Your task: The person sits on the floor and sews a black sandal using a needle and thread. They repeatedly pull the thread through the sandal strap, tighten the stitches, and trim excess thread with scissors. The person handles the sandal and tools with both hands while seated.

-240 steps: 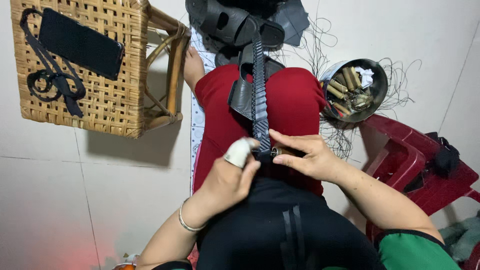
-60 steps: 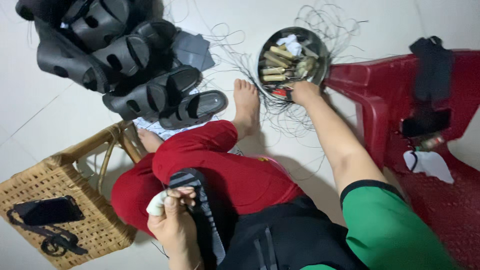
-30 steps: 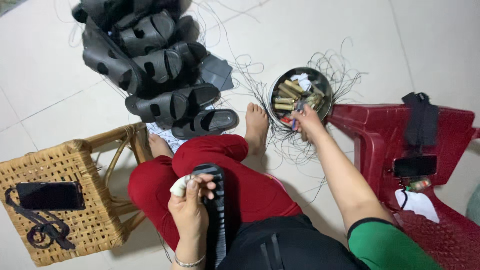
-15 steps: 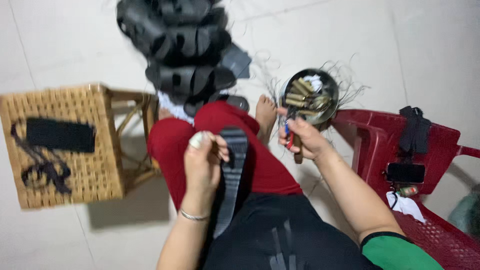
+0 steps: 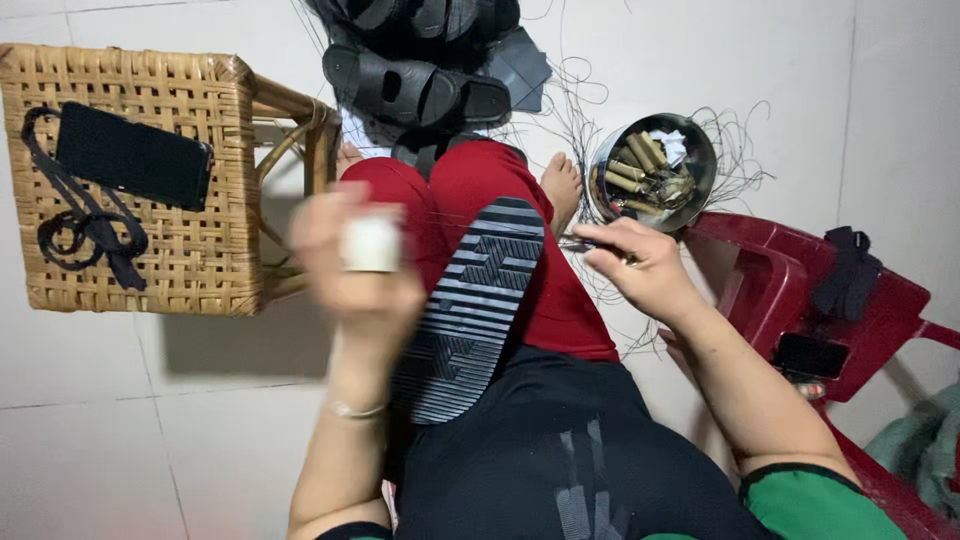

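Observation:
A black sandal (image 5: 470, 310) lies sole up with grey tread across my lap, over my red trousers (image 5: 560, 300). My left hand (image 5: 362, 262) is blurred in motion at the sandal's left edge, a white wrap on one finger. Whether it grips the sandal I cannot tell. My right hand (image 5: 640, 265) is to the right of the sandal, just below the metal bowl (image 5: 600, 165), with its fingers pinched on a thin metal needle (image 5: 578, 243) that points left.
A wicker stool (image 5: 200, 260) at the left carries a black phone (image 5: 130, 155) and a black strap (image 5: 85, 230). A pile of black sandals (image 5: 420, 85) lies beyond my feet. The bowl holds brass-coloured tubes. Loose threads (image 5: 735, 170) lie round it. A red plastic chair (image 5: 790, 300) stands at the right.
My right hand has come back from the bowl toward my lap with the needle in it. The sandal now lies flatter on my lap, and my left hand is moving quickly.

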